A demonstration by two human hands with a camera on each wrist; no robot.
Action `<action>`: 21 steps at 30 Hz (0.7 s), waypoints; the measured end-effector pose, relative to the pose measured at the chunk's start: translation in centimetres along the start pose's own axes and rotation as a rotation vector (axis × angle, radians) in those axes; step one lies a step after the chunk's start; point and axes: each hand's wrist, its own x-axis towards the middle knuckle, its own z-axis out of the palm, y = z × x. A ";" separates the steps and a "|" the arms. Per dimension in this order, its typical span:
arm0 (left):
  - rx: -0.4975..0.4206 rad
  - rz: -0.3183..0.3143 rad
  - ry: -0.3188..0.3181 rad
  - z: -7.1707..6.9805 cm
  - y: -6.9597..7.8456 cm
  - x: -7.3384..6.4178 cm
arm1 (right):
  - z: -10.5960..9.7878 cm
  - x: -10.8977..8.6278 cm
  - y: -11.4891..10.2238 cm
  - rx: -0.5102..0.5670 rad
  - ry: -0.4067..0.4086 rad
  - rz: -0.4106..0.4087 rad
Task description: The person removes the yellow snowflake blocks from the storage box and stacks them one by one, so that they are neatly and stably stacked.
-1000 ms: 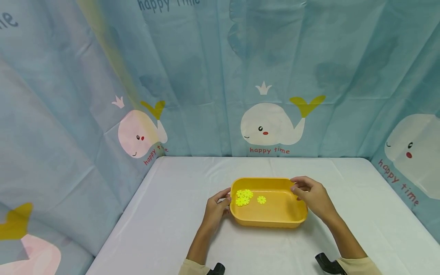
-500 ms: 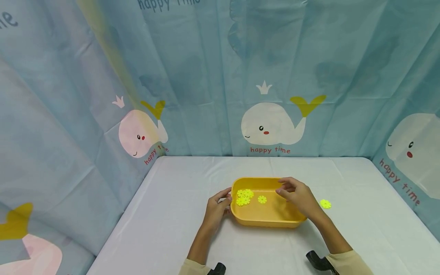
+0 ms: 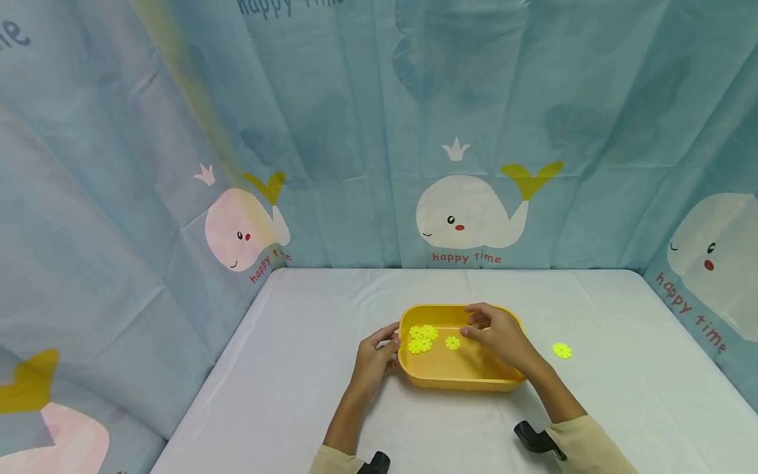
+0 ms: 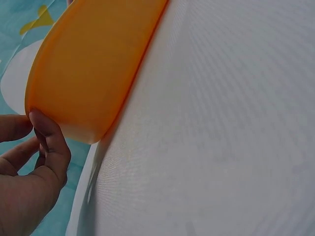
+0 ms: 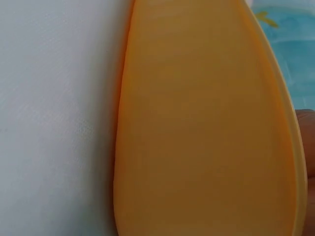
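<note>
A yellow plastic tray [image 3: 462, 384] with raised walls stands on the white table in the head view. My left hand [image 3: 372, 361] pinches its left rim; in the left wrist view the thumb [image 4: 47, 123] lies against the tray's end wall [image 4: 93, 64]. Several bright yellow flower-shaped pieces [image 3: 422, 339] lie bunched in the tray's left part. A single flower-shaped piece [image 3: 453, 343] lies apart, near its middle. Over the tray's right half is my right hand [image 3: 500, 334], fingers loosely bent, its thumb close to that single piece. Nothing shows between those fingers. The tray wall [image 5: 206, 123] hides most of that hand in the right wrist view.
Another flower-shaped piece [image 3: 562, 351] lies on the white tablecloth [image 3: 622, 395], right of the tray. A blue curtain [image 3: 349, 197] printed with whales hangs behind and beside the table.
My right hand has moved left from the tray's right rim to above its inside. The flower-shaped piece on the table at right has come into sight. My left hand stays at the rim.
</note>
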 end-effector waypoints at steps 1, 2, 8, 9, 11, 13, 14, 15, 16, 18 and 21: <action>0.000 0.000 0.000 0.0 0.0 0.0 | 0.0 0.1 0.1 -0.005 -0.009 -0.003; 0.000 -0.001 0.000 0.0 0.0 0.0 | 0.1 0.2 0.1 -0.005 -0.018 0.004; 0.001 0.000 0.002 0.1 0.0 0.0 | 0.8 0.7 0.5 0.013 -0.092 0.023; 0.001 0.000 0.002 0.0 0.0 0.0 | 0.9 0.8 0.6 0.016 -0.103 0.021; 0.001 0.002 0.003 0.0 0.0 0.0 | 1.1 0.8 0.6 0.018 -0.128 0.011; 0.000 0.003 0.004 0.0 0.0 0.0 | 1.3 0.8 0.6 0.025 -0.144 0.013; -0.001 0.003 0.003 0.0 0.0 0.0 | 1.4 0.8 0.6 0.031 -0.151 0.016; -0.001 0.002 0.003 0.0 0.0 0.0 | 1.5 0.8 0.6 0.035 -0.160 0.019; -0.001 0.002 0.002 0.0 0.0 0.0 | 1.6 0.8 0.6 0.034 -0.168 0.024; -0.001 0.003 0.000 0.0 0.0 0.0 | 1.7 0.8 0.6 0.031 -0.185 0.028; -0.003 0.001 0.001 0.0 0.0 0.0 | 1.8 1.0 0.6 0.016 -0.207 0.028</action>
